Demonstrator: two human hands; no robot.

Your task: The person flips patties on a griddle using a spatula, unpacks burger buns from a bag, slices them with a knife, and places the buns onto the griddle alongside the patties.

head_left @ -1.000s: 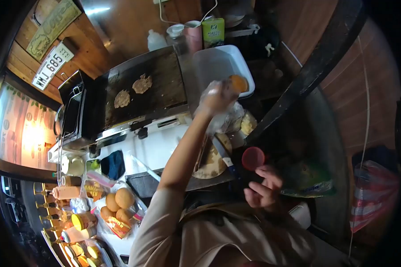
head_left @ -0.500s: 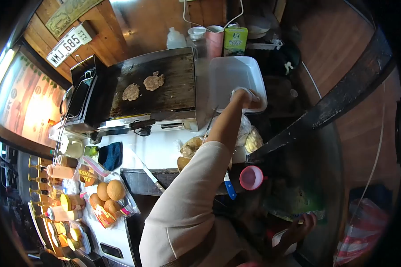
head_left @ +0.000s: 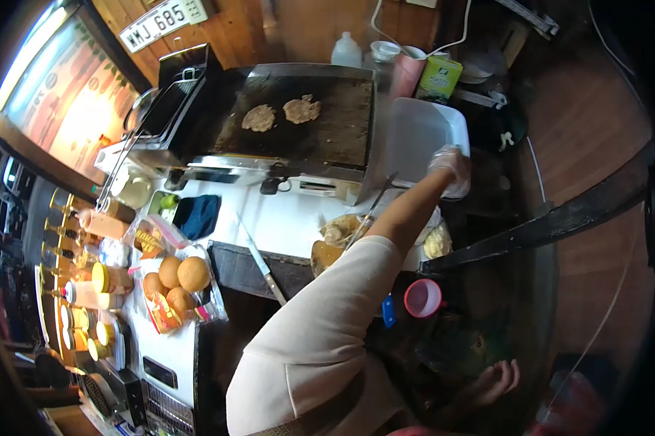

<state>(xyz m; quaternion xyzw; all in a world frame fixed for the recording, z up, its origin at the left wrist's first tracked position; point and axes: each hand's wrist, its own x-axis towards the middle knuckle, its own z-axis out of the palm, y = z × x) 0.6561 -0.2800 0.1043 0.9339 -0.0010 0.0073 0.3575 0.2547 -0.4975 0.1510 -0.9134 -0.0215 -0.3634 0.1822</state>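
Tub [head_left: 417,139] stood right of the griddle [head_left: 306,147], gloved left hand [head_left: 451,163] at its outer side (finger hold impossible to tell), the right hand [head_left: 493,383], fingers loosely curled, well apart from the griddle.

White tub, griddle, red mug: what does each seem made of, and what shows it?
White tub: probably smooth plastic, by its rounded, moulded-looking corners.
Griddle: apparently metal, with a dark, streaked surface.
Red mug: perhaps plastic, with smooth, bright colouring.

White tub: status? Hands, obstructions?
Gloved left hand at white tub, right side, grip unclear. Right hand low, loosely open, seemingly empty. Dark beam nearby, apart from left hand.
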